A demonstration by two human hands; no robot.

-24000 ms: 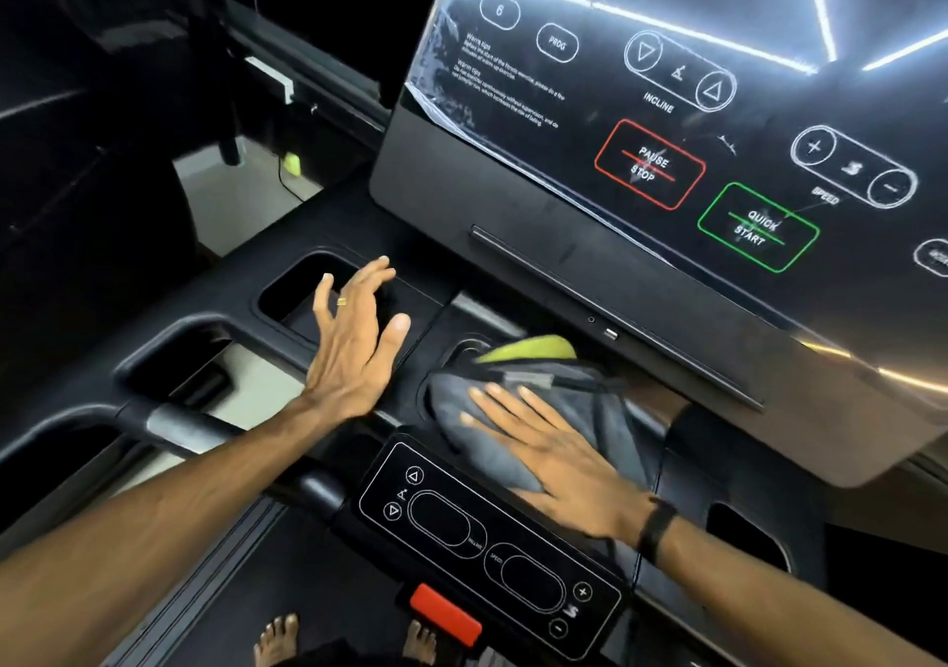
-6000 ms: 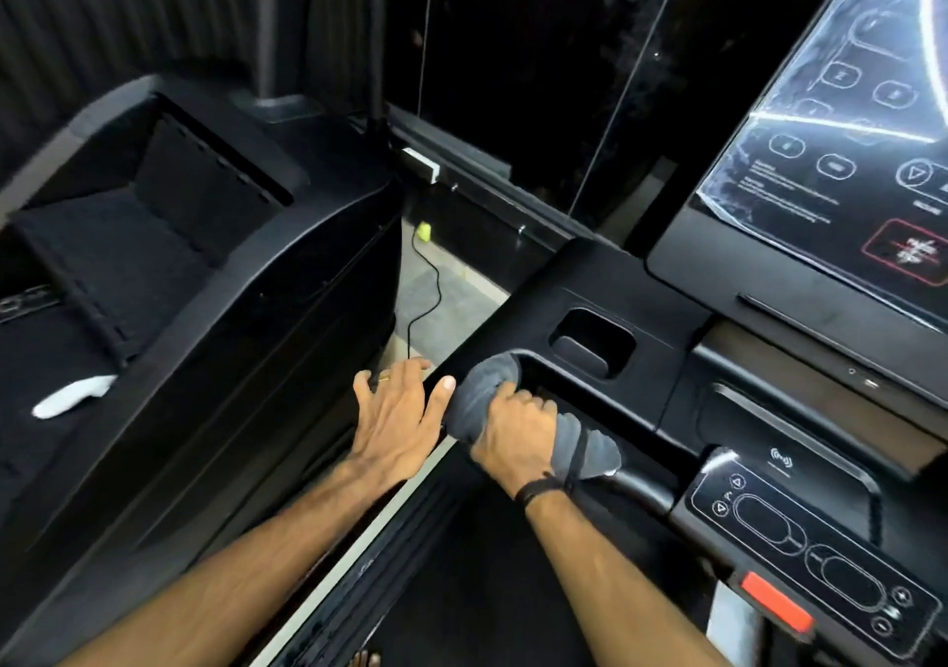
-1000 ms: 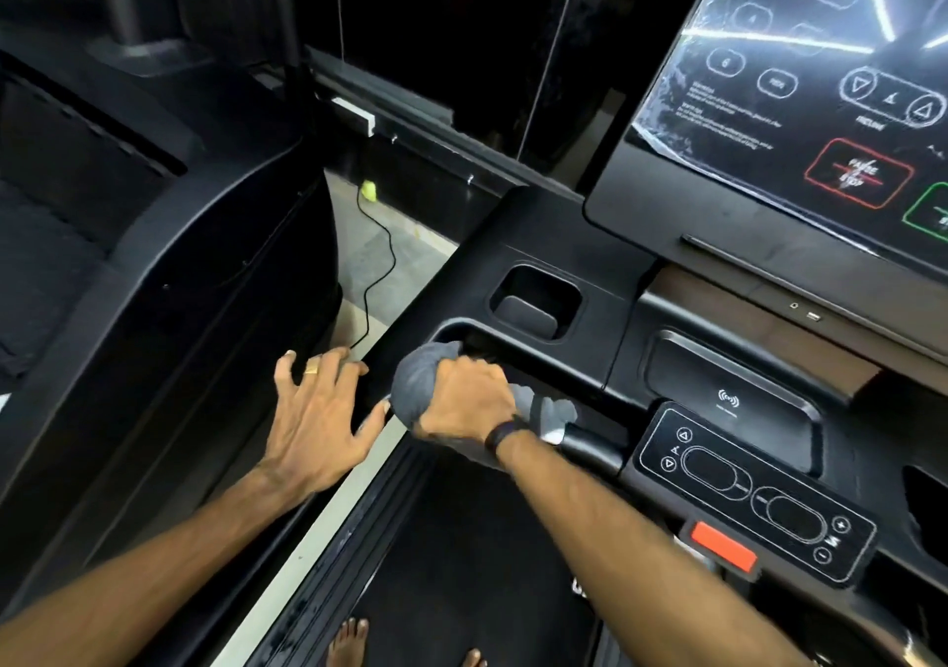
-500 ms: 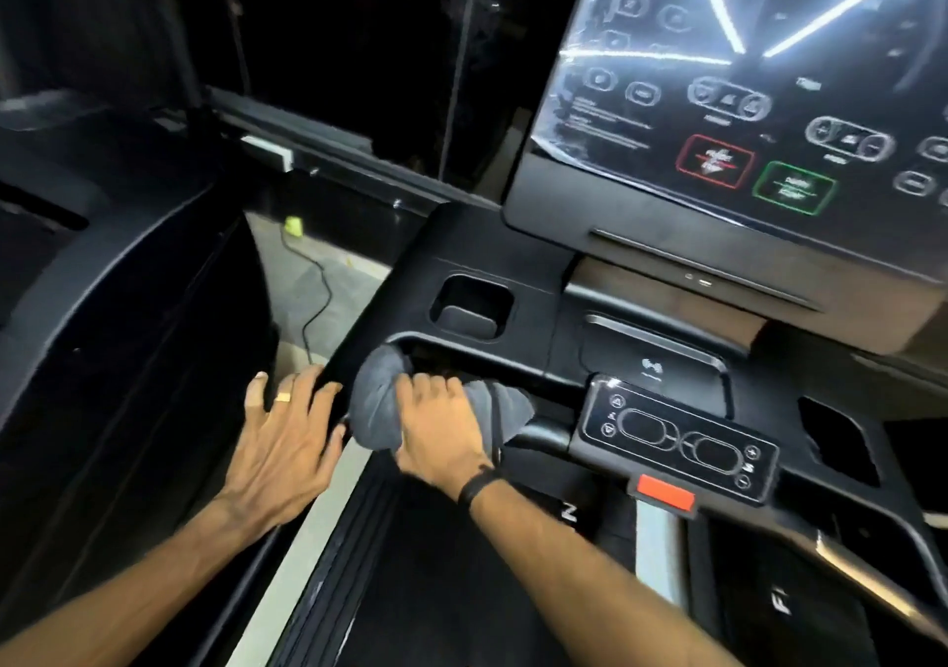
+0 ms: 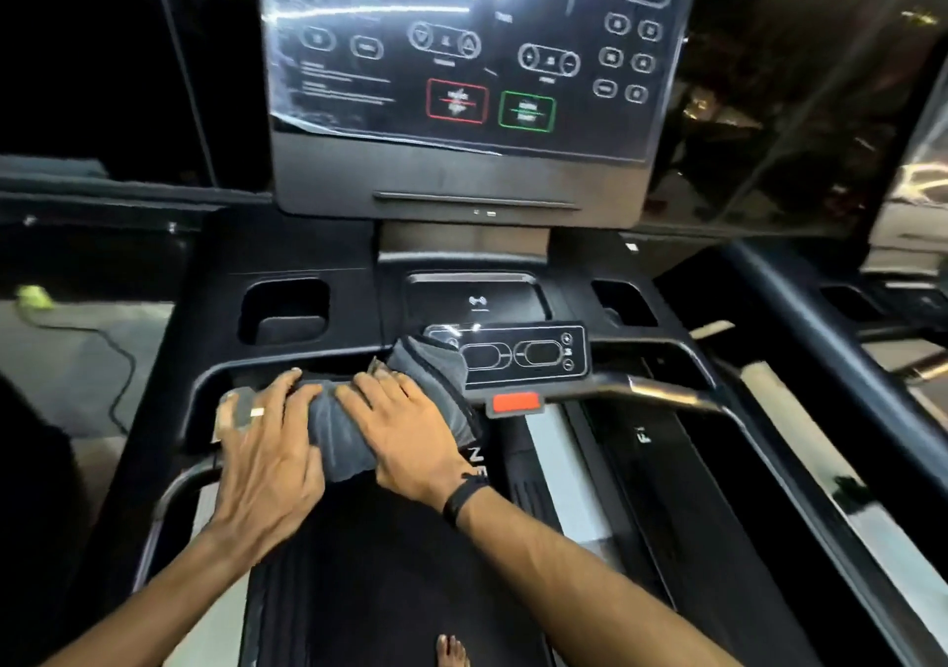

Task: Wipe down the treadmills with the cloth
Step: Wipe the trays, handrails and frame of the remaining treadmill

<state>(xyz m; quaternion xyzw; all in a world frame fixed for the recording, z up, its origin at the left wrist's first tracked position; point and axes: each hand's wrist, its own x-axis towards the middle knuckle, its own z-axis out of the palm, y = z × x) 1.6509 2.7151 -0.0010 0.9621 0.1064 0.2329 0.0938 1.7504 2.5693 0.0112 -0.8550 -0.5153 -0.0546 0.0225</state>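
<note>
We are pressing the soft, limp grey microfibre cloth (image 5: 354, 425) around the black treadmill handlebar (image 5: 662, 388), right hand (image 5: 410, 435) gripping it, left hand (image 5: 267, 440) flat alongside.

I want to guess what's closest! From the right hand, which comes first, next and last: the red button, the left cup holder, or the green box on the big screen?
From the right hand, in the head view:
1. Red button, just to its right, below the small control panel.
2. Left cup holder, up and to the left.
3. Green box, high on the big screen, farthest.
</note>
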